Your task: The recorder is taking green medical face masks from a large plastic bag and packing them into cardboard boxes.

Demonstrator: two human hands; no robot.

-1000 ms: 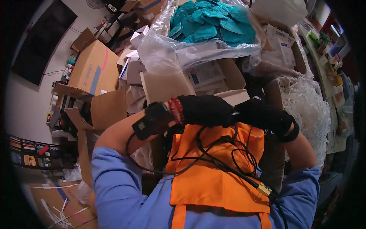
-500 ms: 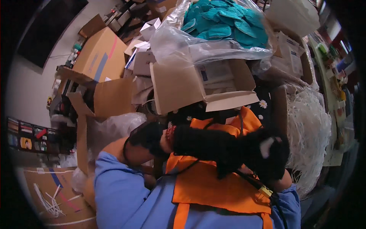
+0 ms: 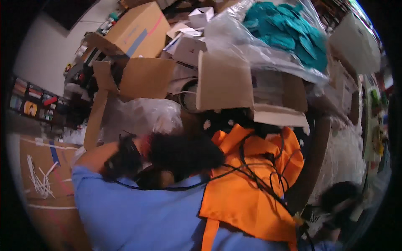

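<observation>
My left hand (image 3: 186,155), in a black glove with a red bracelet at the wrist, is over my lap, just left of an orange apron (image 3: 247,196). Motion smears its fingers, so I cannot make out whether it holds anything. My right hand (image 3: 340,203), also dark-gloved and blurred, is low at the far right, apart from the left one. It is nearest to a clear plastic bag of whitish strands (image 3: 339,159). A black cable (image 3: 261,184) runs across the apron between the two arms.
Ahead stands an open cardboard box (image 3: 226,83) with raised flaps. Behind it, teal pads (image 3: 289,35) fill a plastic-lined container. At left are an opened carton with plastic wrap (image 3: 142,117), a big carton (image 3: 138,31) and a closed carton with white strips (image 3: 42,167).
My hands, close together over the apron before, have parted: the left drew back leftward, the right went down to the far right. The whole view has shifted, with the boxes now further right.
</observation>
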